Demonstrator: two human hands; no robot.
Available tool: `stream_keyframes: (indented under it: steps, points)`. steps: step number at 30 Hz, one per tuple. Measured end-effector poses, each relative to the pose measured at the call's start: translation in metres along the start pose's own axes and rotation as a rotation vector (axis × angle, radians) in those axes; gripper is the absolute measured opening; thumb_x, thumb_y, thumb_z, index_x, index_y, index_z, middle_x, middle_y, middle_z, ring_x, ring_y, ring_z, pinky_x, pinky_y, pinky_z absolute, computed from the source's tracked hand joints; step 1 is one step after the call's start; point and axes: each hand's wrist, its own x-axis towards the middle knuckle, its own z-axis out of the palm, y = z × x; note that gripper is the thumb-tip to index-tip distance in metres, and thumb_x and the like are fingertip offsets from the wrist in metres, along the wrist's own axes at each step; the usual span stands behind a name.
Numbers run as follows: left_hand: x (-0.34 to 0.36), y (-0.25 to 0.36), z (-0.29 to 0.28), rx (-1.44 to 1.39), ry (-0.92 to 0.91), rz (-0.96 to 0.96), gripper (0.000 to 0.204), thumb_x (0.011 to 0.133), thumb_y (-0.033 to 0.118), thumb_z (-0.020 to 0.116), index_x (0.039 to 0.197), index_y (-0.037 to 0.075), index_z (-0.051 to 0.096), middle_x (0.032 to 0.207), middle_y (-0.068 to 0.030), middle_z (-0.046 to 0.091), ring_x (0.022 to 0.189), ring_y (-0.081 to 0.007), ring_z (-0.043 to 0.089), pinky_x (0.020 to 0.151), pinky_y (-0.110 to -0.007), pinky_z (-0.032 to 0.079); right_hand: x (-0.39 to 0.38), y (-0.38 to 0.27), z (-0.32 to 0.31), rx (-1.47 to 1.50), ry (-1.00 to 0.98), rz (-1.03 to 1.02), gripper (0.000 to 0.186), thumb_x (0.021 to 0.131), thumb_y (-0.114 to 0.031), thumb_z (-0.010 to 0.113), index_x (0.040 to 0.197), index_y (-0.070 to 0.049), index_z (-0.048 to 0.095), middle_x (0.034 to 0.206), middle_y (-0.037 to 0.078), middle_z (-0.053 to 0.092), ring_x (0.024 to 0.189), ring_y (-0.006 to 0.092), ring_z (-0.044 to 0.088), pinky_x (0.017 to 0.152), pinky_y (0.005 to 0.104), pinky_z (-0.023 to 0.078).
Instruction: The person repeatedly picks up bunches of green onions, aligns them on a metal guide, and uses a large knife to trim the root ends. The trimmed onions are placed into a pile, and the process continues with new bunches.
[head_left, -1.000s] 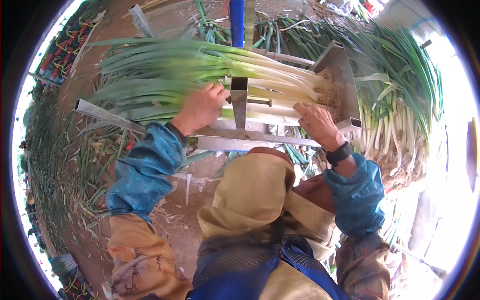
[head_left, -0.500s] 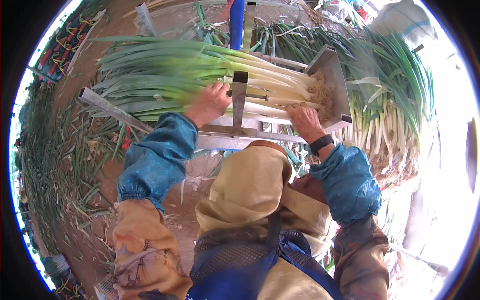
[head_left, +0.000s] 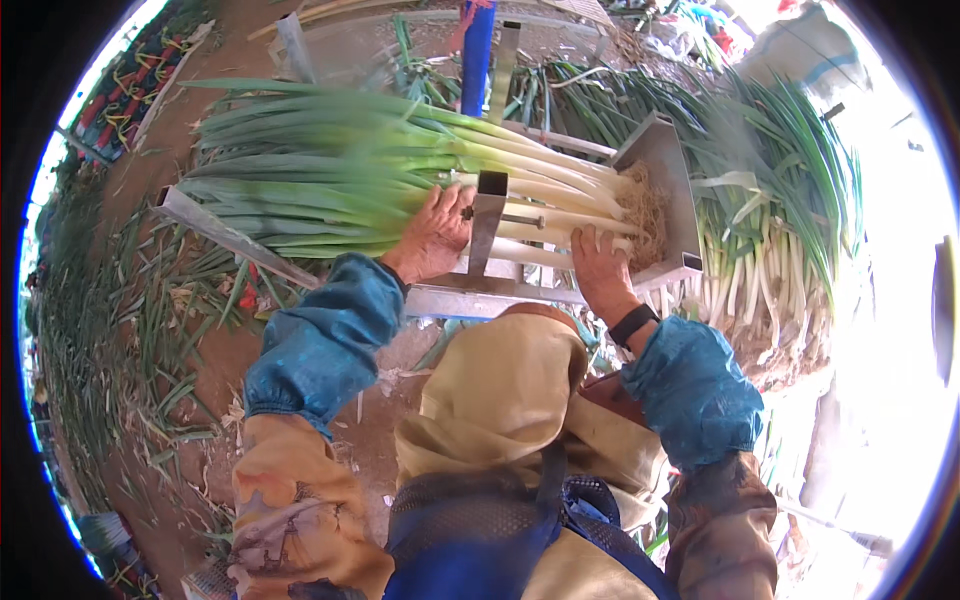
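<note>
The onions [head_left: 530, 155] lie lengthwise in the metal rack [head_left: 480, 298], roots against its end plate [head_left: 681, 190] at the right. The left hand [head_left: 432, 236] bends its fingers over the stalks just beside the near post [head_left: 487, 222], the right hand [head_left: 602, 268] over white stalks near the roots; whether either grip is closed around any, I cannot tell.

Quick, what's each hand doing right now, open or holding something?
Left hand: on the green onions beside the metal post; grip cannot be told.
Right hand: on white stalks near the roots; grip cannot be told.
</note>
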Motion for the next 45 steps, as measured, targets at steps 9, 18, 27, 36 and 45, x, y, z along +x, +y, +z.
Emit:
stream_keyframes:
  steps: [9, 18, 27, 36, 45]
  points:
    - [0.005, -0.088, -0.059, -0.196, 0.173, -0.621, 0.040, 0.071, 0.012, 0.068, 0.106, 0.003, 0.052, 0.110, -0.0129, 0.053, 0.103, -0.0330, 0.047, 0.086, -0.042, 0.040, 0.021, 0.016, -0.046, 0.499, -0.370, -0.010, 0.053, 0.073, -0.020, 0.064, 0.119, -0.001, 0.046, 0.118, 0.016, 0.045, 0.105, 0.0328, 0.046, 0.081, 0.0444, 0.042]
    - [0.004, -0.152, 0.016, -0.323, 0.144, -0.866, 0.025, 0.074, 0.017, 0.065, 0.093, 0.002, 0.059, 0.082, -0.0159, 0.061, 0.080, -0.0360, 0.058, 0.069, -0.044, 0.044, 0.122, 0.002, -0.034, 0.709, 0.317, 0.160, 0.060, 0.076, -0.032, 0.065, 0.125, -0.005, 0.044, 0.121, 0.016, 0.045, 0.109, 0.0342, 0.043, 0.087, 0.0462, 0.035]
    - [-0.007, -0.273, -0.163, -0.619, 0.187, -0.911, 0.021, 0.084, 0.019, 0.057, 0.097, 0.003, 0.060, 0.076, -0.0025, 0.063, 0.066, -0.0109, 0.060, 0.058, -0.025, 0.047, 0.120, -0.013, 0.027, 0.726, 0.121, 0.156, 0.065, 0.079, -0.038, 0.059, 0.134, -0.011, 0.037, 0.128, 0.014, 0.043, 0.115, 0.0327, 0.040, 0.097, 0.0478, 0.026]
    - [-0.226, -0.377, -0.359, 0.149, 0.446, -1.029, 0.049, 0.088, 0.023, 0.054, 0.128, -0.003, 0.046, 0.128, -0.0171, 0.050, 0.117, -0.0259, 0.047, 0.100, -0.034, 0.033, 0.122, -0.020, 0.018, 0.762, 0.253, 0.157, 0.059, 0.080, -0.040, 0.058, 0.128, -0.010, 0.042, 0.129, 0.018, 0.042, 0.117, 0.0367, 0.038, 0.095, 0.0522, 0.030]
    - [-0.601, -0.181, -0.333, 0.844, -0.928, -1.621, 0.044, 0.094, 0.028, 0.044, 0.126, -0.002, 0.045, 0.122, -0.0199, 0.051, 0.110, -0.0322, 0.050, 0.096, -0.038, 0.039, 0.040, 0.058, -0.074, 0.864, 0.401, 0.375, 0.041, 0.080, -0.030, 0.063, 0.113, -0.007, 0.053, 0.120, 0.019, 0.044, 0.109, 0.0385, 0.042, 0.091, 0.0476, 0.036]
